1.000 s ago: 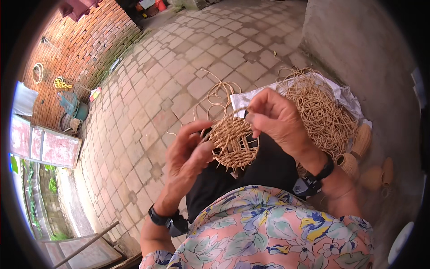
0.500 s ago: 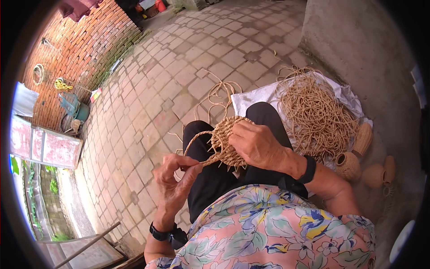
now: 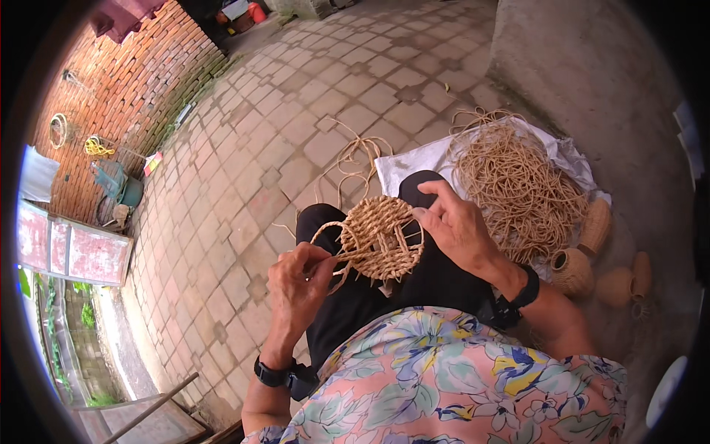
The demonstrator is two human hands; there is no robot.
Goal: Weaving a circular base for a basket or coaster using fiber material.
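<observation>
A flat, round woven straw-rope piece (image 3: 375, 226) rests over my dark-trousered lap, short strand ends sticking out along its lower edge. At its left side my left hand (image 3: 299, 277) is closed, pinching straw-rope strands between thumb and fingers. One strand loops up from there to the piece's upper left. My right hand (image 3: 462, 229) is at the right rim, its index finger raised and its thumb side against a curved strand that bows along the rim. It seems to pinch that strand, though the fingertips partly hide the contact. Gaps show in the weave's right half.
A heap of loose straw rope (image 3: 518, 192) lies on a white sheet (image 3: 399, 172) to the right. Several woven vessels (image 3: 573, 271) lie beside it. Loose rope (image 3: 359, 159) trails over the paving ahead. A brick wall (image 3: 140, 81) stands far left, a grey wall (image 3: 592, 89) right.
My right hand has moved from on top of the woven piece to its right rim, uncovering the weave. The piece now shows its round face. My left hand still pinches strands, slightly farther right.
</observation>
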